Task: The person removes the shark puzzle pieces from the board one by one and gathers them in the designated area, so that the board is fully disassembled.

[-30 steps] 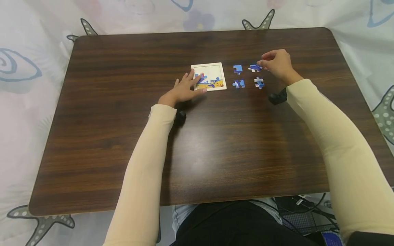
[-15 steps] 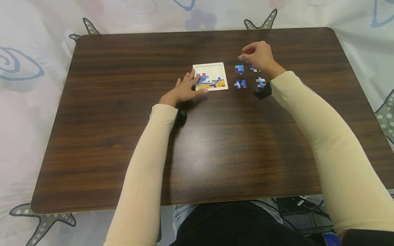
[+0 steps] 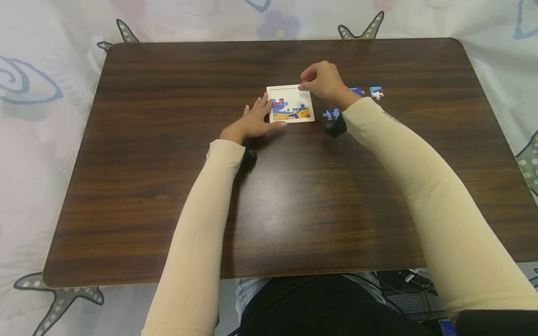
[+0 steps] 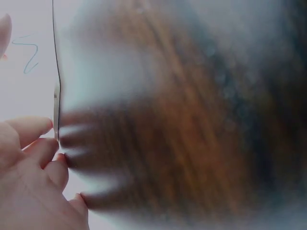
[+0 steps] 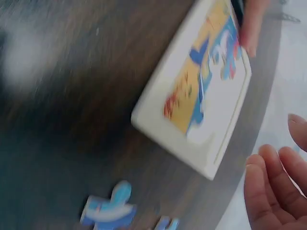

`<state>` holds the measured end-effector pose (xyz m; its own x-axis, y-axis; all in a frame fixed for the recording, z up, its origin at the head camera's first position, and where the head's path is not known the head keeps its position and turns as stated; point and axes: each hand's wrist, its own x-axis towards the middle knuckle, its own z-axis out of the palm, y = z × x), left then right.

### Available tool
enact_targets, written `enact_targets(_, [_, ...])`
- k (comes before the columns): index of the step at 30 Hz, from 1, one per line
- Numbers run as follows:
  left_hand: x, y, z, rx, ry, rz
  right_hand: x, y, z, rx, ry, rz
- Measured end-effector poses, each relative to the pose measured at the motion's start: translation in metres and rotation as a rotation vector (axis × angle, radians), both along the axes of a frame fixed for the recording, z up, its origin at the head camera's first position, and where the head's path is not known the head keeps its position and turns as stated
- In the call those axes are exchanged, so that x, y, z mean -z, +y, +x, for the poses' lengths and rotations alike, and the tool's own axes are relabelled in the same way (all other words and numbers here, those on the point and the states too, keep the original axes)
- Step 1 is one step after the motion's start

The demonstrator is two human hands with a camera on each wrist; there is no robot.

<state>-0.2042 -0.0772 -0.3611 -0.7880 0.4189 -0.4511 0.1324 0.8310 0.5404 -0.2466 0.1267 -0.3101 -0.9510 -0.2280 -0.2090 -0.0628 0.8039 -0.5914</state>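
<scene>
A square jigsaw tray (image 3: 291, 87) with a pale rim lies on the table. Joined pieces (image 3: 300, 113) with a yellow and blue picture fill its lower part; the upper part shows bare base. My left hand (image 3: 250, 123) rests spread at the tray's left edge, holding nothing. Over the upper right corner is my right hand (image 3: 325, 81), fingers loosely bent. In the right wrist view its thumb (image 5: 298, 130) stands apart from the fingers, with no piece visible between them. Loose pieces lie to the right: a blue-white one (image 3: 331, 114), a purple-blue one (image 3: 357, 91) and another (image 3: 377, 92).
The dark wooden table (image 3: 147, 186) reaches out on all sides of the tray. A patterned white curtain (image 3: 210, 23) hangs behind it. My right forearm (image 3: 399, 154) covers part of the area where pieces lie. The left wrist view is mostly blurred.
My right hand has moved left from above the loose pieces to the tray's upper right corner. The far right piece has come into sight. My left hand has stayed at the tray.
</scene>
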Motion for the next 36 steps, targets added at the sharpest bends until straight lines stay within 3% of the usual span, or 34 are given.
enact_targets(6, [0.000,0.001,0.001,0.014,-0.004,-0.017,0.011,-0.023,0.003,-0.154,-0.072,0.082])
enact_targets(10, [-0.001,0.003,0.002,0.019,-0.004,-0.016,0.019,-0.033,0.004,-0.210,-0.084,0.126])
enact_targets(21, [-0.003,0.011,0.003,0.031,0.007,-0.009,0.024,-0.040,0.006,-0.202,-0.073,0.220])
enact_targets(36, [-0.004,0.012,0.004,0.029,-0.001,-0.008,0.026,-0.040,0.005,-0.122,-0.087,0.169])
